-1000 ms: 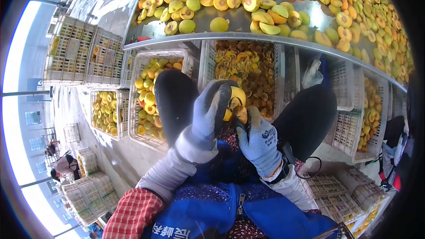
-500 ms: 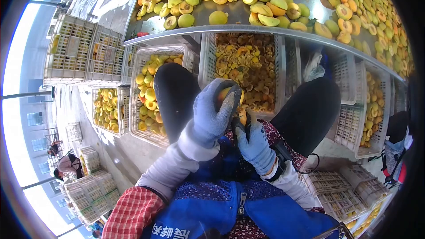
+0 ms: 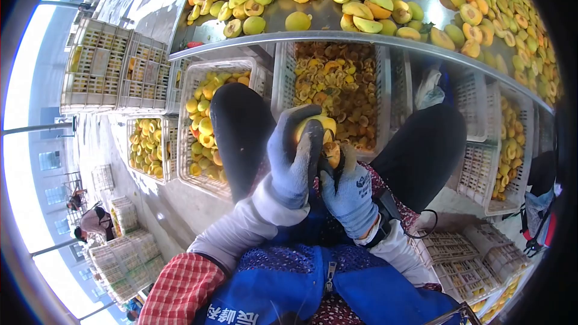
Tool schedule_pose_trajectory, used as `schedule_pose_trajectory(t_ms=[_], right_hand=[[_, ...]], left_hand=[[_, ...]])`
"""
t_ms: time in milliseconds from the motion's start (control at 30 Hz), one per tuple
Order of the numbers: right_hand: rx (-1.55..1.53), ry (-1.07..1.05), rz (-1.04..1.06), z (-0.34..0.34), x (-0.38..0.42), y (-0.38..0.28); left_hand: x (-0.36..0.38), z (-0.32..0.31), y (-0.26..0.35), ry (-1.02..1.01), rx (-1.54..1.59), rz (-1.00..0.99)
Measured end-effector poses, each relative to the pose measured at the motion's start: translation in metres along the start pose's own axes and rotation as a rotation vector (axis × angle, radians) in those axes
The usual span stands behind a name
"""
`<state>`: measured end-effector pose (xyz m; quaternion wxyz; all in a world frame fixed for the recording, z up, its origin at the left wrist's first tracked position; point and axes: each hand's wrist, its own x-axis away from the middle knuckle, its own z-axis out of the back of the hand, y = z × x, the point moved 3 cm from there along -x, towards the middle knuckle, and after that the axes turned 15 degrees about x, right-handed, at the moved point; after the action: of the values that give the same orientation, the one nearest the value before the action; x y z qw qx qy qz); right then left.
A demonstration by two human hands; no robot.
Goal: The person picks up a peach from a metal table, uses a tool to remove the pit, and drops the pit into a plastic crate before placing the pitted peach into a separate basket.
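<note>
My left hand (image 3: 291, 155), in a grey-blue glove with dark fingertips, curls around a yellow peach (image 3: 325, 123) above my lap. Close against it, my right hand (image 3: 351, 195) is closed in a similar glove, thumb and fingers drawn together. An orange-brown piece of peach (image 3: 331, 153) shows at its fingertips, just below the yellow fruit. I cannot tell whether a small tool is also in the right fingers. Beyond both hands, between my knees, stands a crate (image 3: 383, 93) of hollowed scraps and peelings.
A metal table (image 3: 265, 40) heaped with halved peaches runs across the front. Left of my knee is a crate of peaches (image 3: 201, 114); another stands farther left (image 3: 146, 144). Stacked crates (image 3: 96, 66) rise at the back left. A crate of halves (image 3: 509, 144) stands right. A person (image 3: 96, 222) bends at far left.
My left hand has shifted slightly right and turned, showing more of the yellow peach. The orange-brown piece at the right fingertips now shows more clearly.
</note>
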<state>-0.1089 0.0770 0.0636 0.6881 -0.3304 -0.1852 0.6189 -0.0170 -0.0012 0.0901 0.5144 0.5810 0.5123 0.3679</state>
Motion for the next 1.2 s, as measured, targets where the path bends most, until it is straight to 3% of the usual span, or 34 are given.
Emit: schedule_pose_trajectory(t_ms=[167,233,300,367,500,667,733,767,833,867,933,1000,1167,1200], right_hand=[[-0.012,-0.095,-0.009,-0.008,0.004,0.003],[-0.114,0.097,0.03,-0.011,0.009,0.005],[-0.198,0.039,-0.048,-0.011,0.011,0.006],[-0.277,-0.014,-0.124,-0.016,0.012,0.01],[-0.247,0.119,-0.027,-0.026,0.019,0.023],[-0.267,0.125,-0.067,-0.053,0.033,0.036],[-0.74,-0.22,-0.468,-0.054,0.034,0.041],[-0.74,-0.223,-0.468,-0.054,0.035,0.038],[-1.3,-0.123,-0.49,-0.053,0.032,0.029],[-1.3,-0.124,-0.487,-0.047,0.028,0.026],[-1.688,-0.364,-1.017,-0.039,0.023,0.015],[-1.739,-0.379,-1.05,-0.033,0.019,0.011],[-1.772,-0.511,-1.01,-0.035,0.018,0.021],[-2.052,-0.644,-0.873,-0.037,0.016,0.019]], left_hand=[[-0.011,0.005,-0.009,-0.117,-0.05,0.069],[-0.015,0.005,-0.012,-0.134,-0.07,0.089],[-0.019,0.006,-0.011,-0.152,-0.092,0.106],[-0.027,0.003,-0.007,-0.284,-0.311,0.114],[-0.035,-0.003,-0.006,-0.433,-0.539,0.082],[-0.026,-0.005,-0.027,-0.281,-0.409,-0.057],[-0.024,-0.003,-0.029,-0.221,-0.321,-0.112],[-0.024,-0.001,-0.03,-0.272,-0.291,-0.068],[-0.026,-0.001,-0.03,-0.323,-0.258,-0.029],[-0.028,-0.002,-0.03,-0.38,-0.274,-0.018],[-0.031,-0.002,-0.032,-0.43,-0.294,-0.009],[-0.032,-0.003,-0.041,-0.407,-0.008,0.131],[-0.025,-0.006,-0.06,-0.247,0.147,0.339],[-0.025,-0.005,-0.06,-0.244,0.151,0.262]])
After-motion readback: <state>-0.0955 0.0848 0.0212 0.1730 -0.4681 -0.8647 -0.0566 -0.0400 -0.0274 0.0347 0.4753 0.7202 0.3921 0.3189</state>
